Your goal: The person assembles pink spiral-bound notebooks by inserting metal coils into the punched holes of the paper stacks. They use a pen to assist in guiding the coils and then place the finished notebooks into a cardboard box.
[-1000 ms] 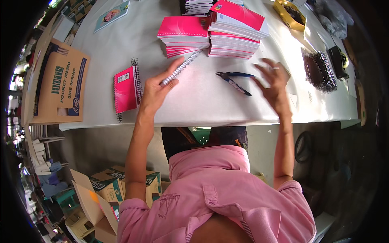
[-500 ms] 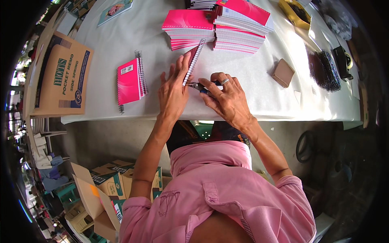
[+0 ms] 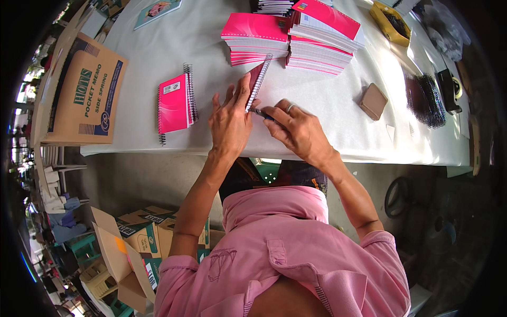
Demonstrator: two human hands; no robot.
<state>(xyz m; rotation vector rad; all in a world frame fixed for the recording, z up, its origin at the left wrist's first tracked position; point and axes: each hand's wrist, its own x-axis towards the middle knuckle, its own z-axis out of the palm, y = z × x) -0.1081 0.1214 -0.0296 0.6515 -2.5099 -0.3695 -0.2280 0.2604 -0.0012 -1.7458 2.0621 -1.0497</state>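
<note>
A small spiral notebook (image 3: pixel 257 83) stands tilted on edge in my left hand (image 3: pixel 230 126), its wire coil facing right and its cover mostly hidden by my fingers. My right hand (image 3: pixel 303 133), a ring on one finger, is closed around dark-handled pliers (image 3: pixel 261 113). Their jaws touch or nearly touch the near end of the coil; the exact contact is too small to make out. To the left lie spiral-bound pink notebooks (image 3: pixel 174 108), their coils showing. Beyond my hands stand stacks of pink-covered, punched pads, one on the left (image 3: pixel 255 37) and one on the right (image 3: pixel 323 45).
A cardboard carton (image 3: pixel 87 92) stands at the left edge. On the right are a brown block (image 3: pixel 374 101), a bundle of loose wire coils (image 3: pixel 425 100), a tape dispenser (image 3: pixel 449 90) and a yellow tray (image 3: pixel 392 24). Opened boxes (image 3: pixel 140 232) sit below the table.
The pliers have turned in my right hand, so less of their jaws and handles shows. My left hand still holds the notebook at the same tilt. The view has shifted slightly.
</note>
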